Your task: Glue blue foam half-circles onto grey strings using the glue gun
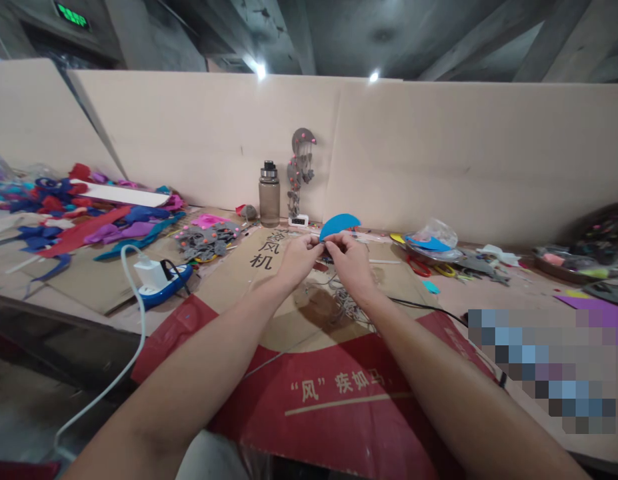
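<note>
A curved blue piece (341, 225) stands up between my hands, its lower left end pinched at the fingertips. My left hand (299, 259) is closed on that end from the left. My right hand (349, 261) grips the same piece from the right, its fingertips nearly touching those of the left. Thin grey string (349, 305) lies in a loose tangle below my right hand, on the brown and red cardboard (333, 400). Whether a strand runs up to my fingers is too small to tell.
Behind my hands stand a bottle (269, 197) and a grey hanging ornament (303, 163). Left are a blue-and-white power strip (163, 287), grey pieces (203, 241) and coloured scraps (109, 227). Right are a plate (433, 252), red-handled scissors (419, 268) and a black cable (429, 307).
</note>
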The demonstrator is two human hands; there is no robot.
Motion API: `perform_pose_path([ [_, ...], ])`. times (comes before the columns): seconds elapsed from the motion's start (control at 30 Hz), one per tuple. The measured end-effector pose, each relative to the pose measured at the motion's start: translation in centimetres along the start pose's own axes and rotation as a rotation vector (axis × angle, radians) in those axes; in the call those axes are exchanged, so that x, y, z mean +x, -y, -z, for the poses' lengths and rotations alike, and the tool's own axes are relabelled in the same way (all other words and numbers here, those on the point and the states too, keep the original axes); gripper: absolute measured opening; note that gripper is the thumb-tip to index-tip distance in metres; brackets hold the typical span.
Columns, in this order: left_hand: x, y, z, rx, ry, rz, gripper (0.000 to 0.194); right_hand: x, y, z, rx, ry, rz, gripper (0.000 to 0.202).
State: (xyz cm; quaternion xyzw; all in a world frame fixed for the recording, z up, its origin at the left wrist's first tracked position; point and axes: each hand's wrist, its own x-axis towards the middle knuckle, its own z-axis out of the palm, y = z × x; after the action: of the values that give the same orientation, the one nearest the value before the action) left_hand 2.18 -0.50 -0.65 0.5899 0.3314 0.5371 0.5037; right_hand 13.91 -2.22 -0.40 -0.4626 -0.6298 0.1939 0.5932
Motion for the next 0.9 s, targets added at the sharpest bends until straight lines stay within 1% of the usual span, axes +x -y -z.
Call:
perform_pose_path([
  [0.07,0.0,-0.1,0.1,-0.069,0.002,0.026,0.007,-0.1,-0.1,0.0,0.005,-0.042,0.02,0.014],
  [0.17,0.2,-0.1,0.2,-0.17,-0.025,0.031,0.004,-0.1,-0.5,0.2,0.034,-0.082,0.034,0.015],
  [0.23,0.3,-0.1,0.3,-0.23,-0.042,0.035,0.002,0.0,-0.7,0.3,0.046,-0.083,0.026,0.016],
  [0.4,0.4,-0.4,0.1,-0.36,-0.042,0.067,0.006,0.1,-0.9,0.5,0.04,-0.088,0.011,0.018],
  [0.5,0.2,-0.7,0.2,-0.442,-0.051,0.09,0.005,0.1,-0.8,0.7,0.016,-0.088,0.004,0.019],
  [0.67,0.2,-1.2,0.5,-0.483,-0.067,0.072,0.005,0.0,-0.6,1.1,-0.073,-0.029,0.011,0.018],
  [0.73,0.4,-1.2,0.9,-0.474,-0.072,0.036,0.004,0.1,-0.7,1.3,-0.102,0.003,0.003,0.021],
  [0.83,0.8,-1.0,1.6,-0.459,-0.111,-0.033,0.002,0.2,-1.0,1.3,-0.112,0.036,-0.018,0.024],
  [0.9,1.1,-0.9,2.1,-0.452,-0.137,-0.07,0.003,0.2,-1.3,1.3,-0.114,0.084,-0.04,0.026],
])
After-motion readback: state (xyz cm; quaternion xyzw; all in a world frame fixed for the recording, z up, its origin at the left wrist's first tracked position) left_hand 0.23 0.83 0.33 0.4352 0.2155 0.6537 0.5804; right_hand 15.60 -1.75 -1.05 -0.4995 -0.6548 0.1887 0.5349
